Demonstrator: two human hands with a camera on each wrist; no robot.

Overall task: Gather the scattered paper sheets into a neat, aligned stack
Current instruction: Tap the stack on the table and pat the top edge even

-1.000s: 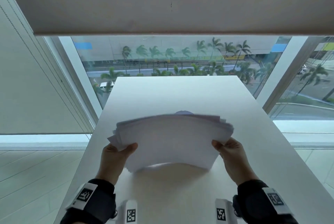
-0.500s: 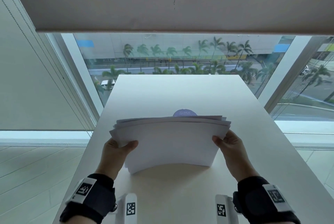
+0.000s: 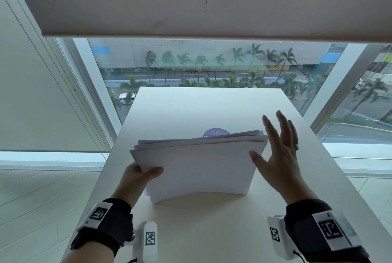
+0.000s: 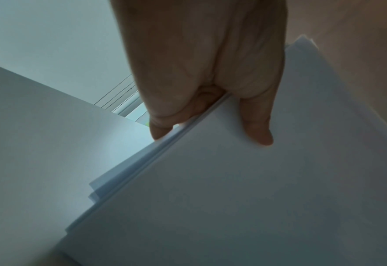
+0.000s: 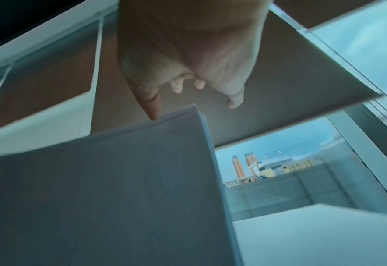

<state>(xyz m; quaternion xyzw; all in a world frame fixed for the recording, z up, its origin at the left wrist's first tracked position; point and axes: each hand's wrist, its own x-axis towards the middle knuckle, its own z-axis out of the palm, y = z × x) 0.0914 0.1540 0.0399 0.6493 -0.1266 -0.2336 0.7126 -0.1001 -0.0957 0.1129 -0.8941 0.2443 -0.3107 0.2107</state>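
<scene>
Left hand (image 3: 140, 180): pinches the sheaf's left edge, thumb on the near face, fingers behind; apparently the sole support keeping it upright.

Right hand (image 3: 280, 154): released, fingers straight and spread, flat beside the sheaf's right edge; thumb touches or nearly touches the near face. Likely poised to pat that edge flush.

Paper sheets (image 3: 197, 167): gathered, standing on their lower edge on the white table (image 3: 191, 110), bowed. Top edges and left corners fan unevenly; alignment unfinished.

Purple round sticker (image 3: 216, 132): on the table behind the sheaf.
</scene>
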